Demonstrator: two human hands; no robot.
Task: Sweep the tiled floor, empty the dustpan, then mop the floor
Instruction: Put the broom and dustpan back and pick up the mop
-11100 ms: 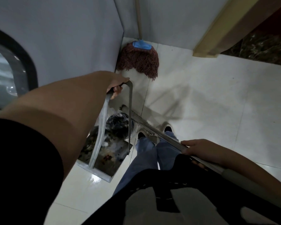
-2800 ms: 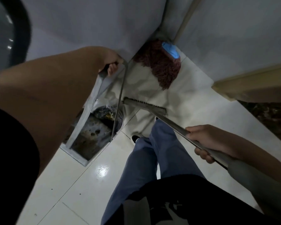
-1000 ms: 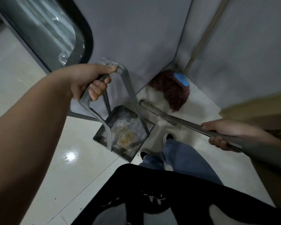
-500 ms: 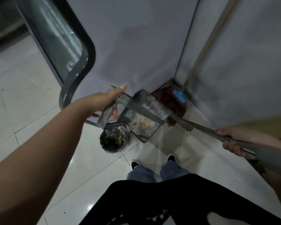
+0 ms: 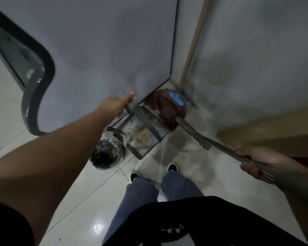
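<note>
My left hand (image 5: 114, 106) grips the metal loop handle (image 5: 132, 105) of the grey dustpan (image 5: 140, 137). The pan tilts against the grey wall, its stained inside facing me. Just left of it stands a small bin (image 5: 106, 154) lined with a black bag and holding green and brown rubbish. My right hand (image 5: 256, 160) holds a long metal tong-like tool (image 5: 199, 137), whose toothed tip points toward the corner. The dark red mop head (image 5: 167, 109) with a blue clip lies in that corner, and its wooden handle (image 5: 194, 45) leans up the wall.
Grey walls meet at a corner ahead. A door with a dark-framed glass pane (image 5: 34, 86) stands at the left. My feet (image 5: 172, 166) are on the glossy white tiles just behind the pan. A wooden ledge (image 5: 267, 125) runs along the right.
My left hand has carried the dustpan from mid-air near me down and forward to the wall beside the bin. The bin has come into view. My right hand keeps hold of the metal tool.
</note>
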